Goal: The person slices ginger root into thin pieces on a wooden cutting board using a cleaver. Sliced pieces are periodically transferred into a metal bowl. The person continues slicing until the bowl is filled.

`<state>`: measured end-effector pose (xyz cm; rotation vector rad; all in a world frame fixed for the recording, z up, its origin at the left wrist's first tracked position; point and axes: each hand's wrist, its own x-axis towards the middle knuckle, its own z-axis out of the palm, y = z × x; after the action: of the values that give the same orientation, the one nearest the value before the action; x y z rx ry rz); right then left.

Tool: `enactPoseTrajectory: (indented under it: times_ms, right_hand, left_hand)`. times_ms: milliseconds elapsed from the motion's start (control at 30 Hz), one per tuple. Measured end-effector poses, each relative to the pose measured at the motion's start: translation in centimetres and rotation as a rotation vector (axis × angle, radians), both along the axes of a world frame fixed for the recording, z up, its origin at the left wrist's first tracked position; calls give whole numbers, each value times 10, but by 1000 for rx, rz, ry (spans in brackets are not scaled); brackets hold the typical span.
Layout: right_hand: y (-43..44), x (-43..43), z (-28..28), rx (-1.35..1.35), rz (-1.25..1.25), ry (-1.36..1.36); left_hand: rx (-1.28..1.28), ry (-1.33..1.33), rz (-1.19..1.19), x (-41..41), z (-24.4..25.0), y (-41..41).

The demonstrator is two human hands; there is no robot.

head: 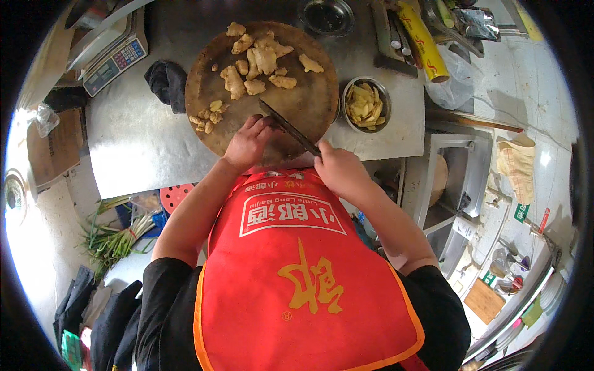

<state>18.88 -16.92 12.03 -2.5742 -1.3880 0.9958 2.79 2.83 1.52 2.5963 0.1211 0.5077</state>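
My right hand (pixel 342 171) grips a dark-bladed kitchen knife (pixel 292 130) over the near part of a round wooden chopping board (pixel 301 99). The blade slants toward the board's middle. Fingers bent, my left hand (pixel 250 143) rests at the board's near edge beside the blade; whatever lies under its fingertips is hidden. Farther back on the board are several knobs of ginger root (pixel 265 58), with one piece (pixel 311 63) apart on the right. A small heap of ginger bits (pixel 208 118) sits at the board's left. Sliced ginger (pixel 365 104) fills a round metal bowl (pixel 389 104) to the right.
The board stands on a steel table (pixel 139 139). A dark cloth (pixel 167 83) lies left of it, near a digital scale (pixel 116 65). A dark metal bowl (pixel 326 17) stands behind. At right are a yellow film roll (pixel 423 44) and a plastic bag (pixel 452 79).
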Motion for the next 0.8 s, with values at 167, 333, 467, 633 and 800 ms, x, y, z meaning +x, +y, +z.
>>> enactPoseTrajectory:
  times_ms: [167,333,467,633,800]
  right_hand:
    - [10,-2,2,123,2,52]
    - [14,0,6,135,-7,76]
    - [14,0,5,155,8,100]
    - [18,1,3,221,7,140]
    - [17,1,6,109,-1,113]
  left_hand:
    - [-2,-6,1,0,0,-3]
    - [-16,19,25,-2,0,-2]
    - [-25,60,76,-4,-1,-5]
    - [-21,14,30,-4,-4,-4]
    - [-36,7,57,-5,-7,-4]
